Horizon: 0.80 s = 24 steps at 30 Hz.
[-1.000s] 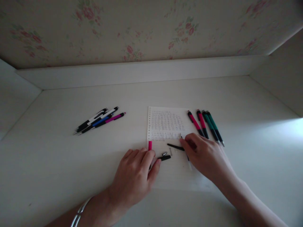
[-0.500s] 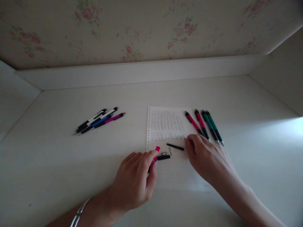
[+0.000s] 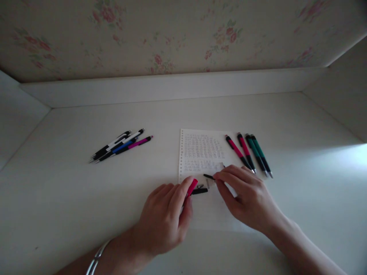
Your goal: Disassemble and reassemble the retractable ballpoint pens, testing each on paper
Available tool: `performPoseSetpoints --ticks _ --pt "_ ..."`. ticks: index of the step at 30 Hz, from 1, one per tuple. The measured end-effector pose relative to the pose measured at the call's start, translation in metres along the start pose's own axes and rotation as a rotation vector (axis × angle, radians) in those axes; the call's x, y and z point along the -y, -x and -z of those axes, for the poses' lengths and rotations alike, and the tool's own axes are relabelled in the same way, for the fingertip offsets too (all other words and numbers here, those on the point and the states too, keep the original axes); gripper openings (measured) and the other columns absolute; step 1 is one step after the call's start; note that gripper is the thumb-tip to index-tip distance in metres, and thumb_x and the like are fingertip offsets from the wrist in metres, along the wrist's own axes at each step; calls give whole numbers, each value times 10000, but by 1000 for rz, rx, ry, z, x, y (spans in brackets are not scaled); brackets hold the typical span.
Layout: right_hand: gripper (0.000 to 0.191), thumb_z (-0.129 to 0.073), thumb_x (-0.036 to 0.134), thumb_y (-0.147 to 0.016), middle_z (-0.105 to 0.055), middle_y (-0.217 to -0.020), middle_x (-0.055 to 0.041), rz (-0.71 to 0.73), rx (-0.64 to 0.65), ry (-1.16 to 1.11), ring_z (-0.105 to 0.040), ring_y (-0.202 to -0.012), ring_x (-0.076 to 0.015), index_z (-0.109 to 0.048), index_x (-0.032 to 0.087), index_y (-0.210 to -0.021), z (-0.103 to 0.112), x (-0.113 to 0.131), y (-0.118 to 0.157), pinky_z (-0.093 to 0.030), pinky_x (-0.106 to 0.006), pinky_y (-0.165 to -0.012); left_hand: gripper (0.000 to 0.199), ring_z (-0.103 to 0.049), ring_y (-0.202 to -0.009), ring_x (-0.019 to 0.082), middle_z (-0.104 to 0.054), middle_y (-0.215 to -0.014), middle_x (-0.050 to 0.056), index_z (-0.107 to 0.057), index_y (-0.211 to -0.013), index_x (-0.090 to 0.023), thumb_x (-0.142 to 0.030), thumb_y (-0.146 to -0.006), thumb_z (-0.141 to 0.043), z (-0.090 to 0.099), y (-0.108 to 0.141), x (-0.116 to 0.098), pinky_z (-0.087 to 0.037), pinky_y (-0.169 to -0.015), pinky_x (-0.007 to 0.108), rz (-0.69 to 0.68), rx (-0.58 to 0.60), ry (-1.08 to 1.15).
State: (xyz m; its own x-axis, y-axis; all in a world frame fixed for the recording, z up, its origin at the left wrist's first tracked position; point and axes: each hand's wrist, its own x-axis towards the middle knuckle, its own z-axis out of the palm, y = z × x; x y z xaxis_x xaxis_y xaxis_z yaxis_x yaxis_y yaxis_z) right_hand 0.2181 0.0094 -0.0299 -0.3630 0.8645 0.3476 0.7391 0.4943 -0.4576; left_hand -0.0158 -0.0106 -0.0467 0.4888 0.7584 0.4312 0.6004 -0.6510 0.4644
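My left hand (image 3: 166,214) is closed around a pink pen barrel (image 3: 192,186), which sticks up tilted between thumb and forefinger. Over the sheet, my right hand (image 3: 243,191) has its thumb and forefinger on the right end of a slim black pen part (image 3: 208,176). Below that lie a black tube-like pen part (image 3: 200,191), a small metal pen tip (image 3: 200,186) and what looks like a small spring (image 3: 208,183). A thin piece (image 3: 223,165) pokes out beyond my right fingers, mostly hidden by them.
A handwritten sheet of paper (image 3: 200,147) with punched holes lies under the parts. Right of it are pink pens (image 3: 236,147) and green pens (image 3: 259,152). Several white, blue and purple pens (image 3: 120,147) lie in a bunch at the left. A wall with a ledge (image 3: 172,87) closes the back.
My right hand has moved left and down from the thin piece to the slim black part, taking its right end. The pink barrel in my left hand has tilted slightly to the right.
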Motion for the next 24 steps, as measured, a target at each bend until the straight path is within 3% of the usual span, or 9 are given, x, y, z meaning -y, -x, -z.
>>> performPoseSetpoints --ticks 6,13,16,19,21,24 --pt "193 -583 93 -864 -724 -852 -59 127 70 93 -623 -700 -190 -741 199 -891 4 -1 2 -449 -340 -671 406 -679 -708 228 -735 -885 97 -477 -1382 -75 -115 -980 -518 0 -3 0 -593 -649 408 17 -3 -1" --pt "245 -531 111 -958 -722 -822 -60 156 143 177 -586 -640 -172 -760 199 -949 3 -5 1 -419 -329 -645 417 -704 -769 232 -748 -953 116 -472 -1406 -87 -123 -992 -516 1 -3 0 -595 -709 403 15 -22 -11" --pt "221 -525 127 -996 -748 -891 -76 167 110 115 -632 -683 -179 -737 188 -984 2 -4 1 -454 -330 -665 408 -696 -778 231 -747 -953 110 -477 -1397 -97 -123 -994 -529 1 -3 0 -590 -722 402 7 -7 15" --pt "150 -558 144 -1005 -767 -936 -78 72 -18 -111 -701 -789 -180 -703 182 -1012 3 3 1 -524 -298 -715 369 -687 -786 228 -746 -964 107 -496 -1364 -103 -122 -998 -542 1 -2 -1 -583 -719 401 -22 12 46" --pt "123 -575 157 -1001 -769 -866 -45 -65 -81 -298 -716 -747 -153 -691 196 -1008 4 10 2 -546 -244 -673 349 -687 -806 231 -746 -990 111 -506 -1351 -107 -123 -1004 -543 1 -2 -1 -579 -723 407 -32 25 53" --pt "130 -574 208 -1009 -745 -750 11 -249 -61 -521 -702 -643 -124 -699 236 -987 5 18 2 -547 -197 -605 342 -687 -830 237 -747 -1021 121 -512 -1342 -106 -106 -1003 -550 3 -3 -2 -571 -732 416 -35 52 48"
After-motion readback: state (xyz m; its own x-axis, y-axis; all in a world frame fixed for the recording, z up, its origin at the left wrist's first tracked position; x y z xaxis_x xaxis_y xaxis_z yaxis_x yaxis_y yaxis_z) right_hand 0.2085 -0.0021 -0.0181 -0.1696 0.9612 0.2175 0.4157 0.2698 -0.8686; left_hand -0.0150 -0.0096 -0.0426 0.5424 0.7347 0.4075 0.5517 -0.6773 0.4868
